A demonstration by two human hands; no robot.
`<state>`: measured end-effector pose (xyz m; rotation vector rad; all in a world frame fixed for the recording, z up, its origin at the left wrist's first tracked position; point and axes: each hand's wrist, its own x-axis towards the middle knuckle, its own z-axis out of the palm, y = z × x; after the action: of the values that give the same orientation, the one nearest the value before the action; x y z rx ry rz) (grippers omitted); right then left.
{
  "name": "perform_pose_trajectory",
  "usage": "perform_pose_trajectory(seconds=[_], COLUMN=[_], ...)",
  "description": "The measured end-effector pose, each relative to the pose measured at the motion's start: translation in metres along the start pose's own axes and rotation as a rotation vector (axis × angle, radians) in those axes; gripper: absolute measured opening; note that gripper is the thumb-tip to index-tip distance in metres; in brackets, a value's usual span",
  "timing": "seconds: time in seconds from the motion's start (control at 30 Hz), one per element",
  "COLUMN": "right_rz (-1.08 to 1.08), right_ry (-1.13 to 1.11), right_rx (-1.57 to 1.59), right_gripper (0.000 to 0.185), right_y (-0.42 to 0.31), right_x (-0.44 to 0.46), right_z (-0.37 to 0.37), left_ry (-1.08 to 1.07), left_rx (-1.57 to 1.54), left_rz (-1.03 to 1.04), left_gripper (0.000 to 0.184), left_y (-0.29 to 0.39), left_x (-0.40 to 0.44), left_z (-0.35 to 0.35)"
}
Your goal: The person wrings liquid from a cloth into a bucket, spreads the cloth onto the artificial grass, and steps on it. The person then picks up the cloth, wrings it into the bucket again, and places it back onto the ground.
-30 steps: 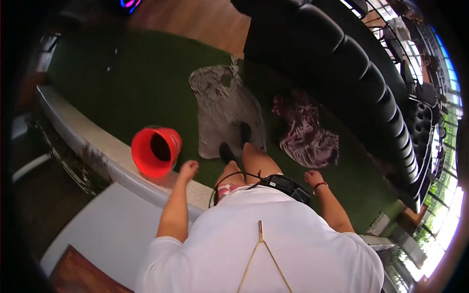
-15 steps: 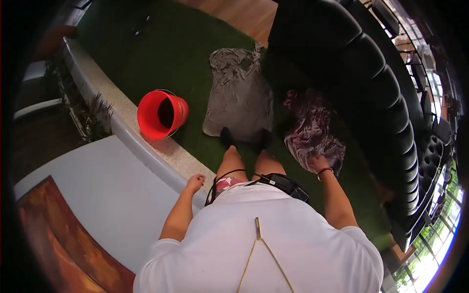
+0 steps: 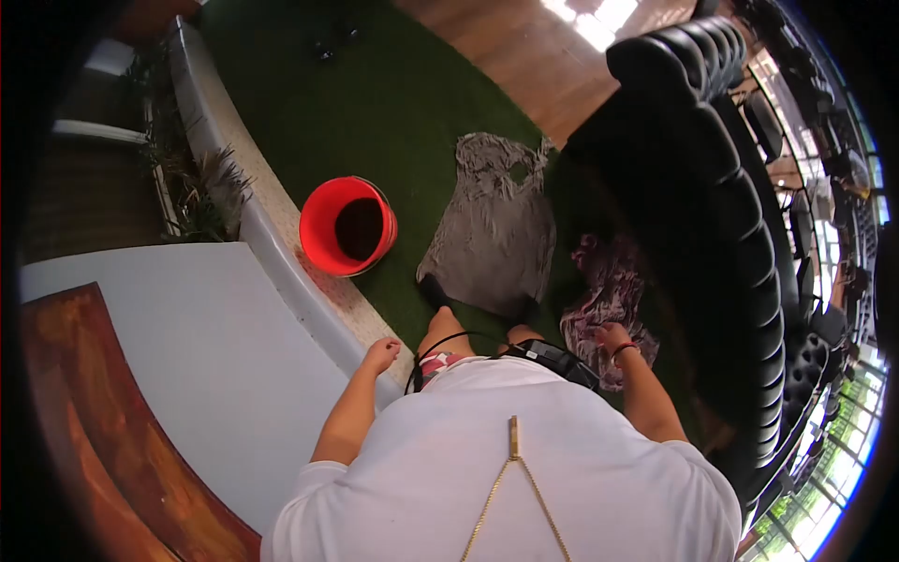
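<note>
My left hand (image 3: 382, 356) hangs by my hip, its fingers curled in with nothing showing in them. My right hand (image 3: 614, 339) hangs on the other side, fingers loosely apart. From above it overlaps a crumpled maroon-and-grey patterned cloth (image 3: 609, 281) on the green turf; no grip on the cloth shows. A wide grey cloth (image 3: 496, 234) lies spread in front of me, wrinkled at its far end. My dark-clad feet are at its near edge. Left of it stands a red bucket (image 3: 318, 228), with a dark interior.
A low curved stone ledge (image 3: 272, 272) with plants (image 3: 211, 201) runs along the left, beside a white surface (image 3: 187, 328) bearing a brown-orange panel (image 3: 103, 375). A black tufted sofa (image 3: 712, 234) lines the right. Wooden floor (image 3: 524, 56) starts beyond the artificial turf (image 3: 375, 103).
The view has shifted, so the cloths and bucket sit farther right and the cloths lower. More of the sofa's far end and the wooden floor shows. Both hands still hang at my sides.
</note>
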<state>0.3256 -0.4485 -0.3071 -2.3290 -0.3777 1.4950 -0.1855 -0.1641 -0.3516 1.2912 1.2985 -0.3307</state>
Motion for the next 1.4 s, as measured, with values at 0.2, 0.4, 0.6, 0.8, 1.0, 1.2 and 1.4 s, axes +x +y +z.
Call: perform_pose_trajectory(seconds=[0.2,0.4,0.6,0.8,1.0,1.2,1.4], right_rz=[-0.088,-0.086,-0.256,-0.123,-0.154,-0.023,-0.28], right_ry=[-0.13,-0.247,-0.146,-0.099,-0.297,-0.082,-0.137], right_rx=[-0.03,-0.244,-0.683,0.037,0.239,-0.099,-0.148], right_gripper=[0.024,0.024,0.023,0.022,0.026,0.029,0.027], right_y=[-0.091,-0.175,-0.179,-0.28,-0.27,-0.301,-0.293], right_x=[0.024,0.016,0.119,0.126,0.142,0.138,0.233], right_z=[0.052,0.046,-0.006,-0.002,0.001,-0.046,-0.131], left_ry=[0.308,0.374,0.237,-0.064,0.19,0.306,0.22], left_rx=[-0.216,-0.288,-0.488,-0.381,-0.101,-0.239,-0.125], left_rz=[-0.087,-0.145,-0.242,-0.147,0.013,0.102,-0.047], left_gripper=[0.021,0.019,0.011,0.01,0.02,0.018,0.02], left_y=[-0.019,0.003,0.011,0.005,0.108,0.235,0.254], left_x=[0.037,0.041,0.04,0.098,0.191,0.202,0.235], left_z=[-0.114,-0.16,-0.116,-0.09,-0.157,-0.221,-0.19])
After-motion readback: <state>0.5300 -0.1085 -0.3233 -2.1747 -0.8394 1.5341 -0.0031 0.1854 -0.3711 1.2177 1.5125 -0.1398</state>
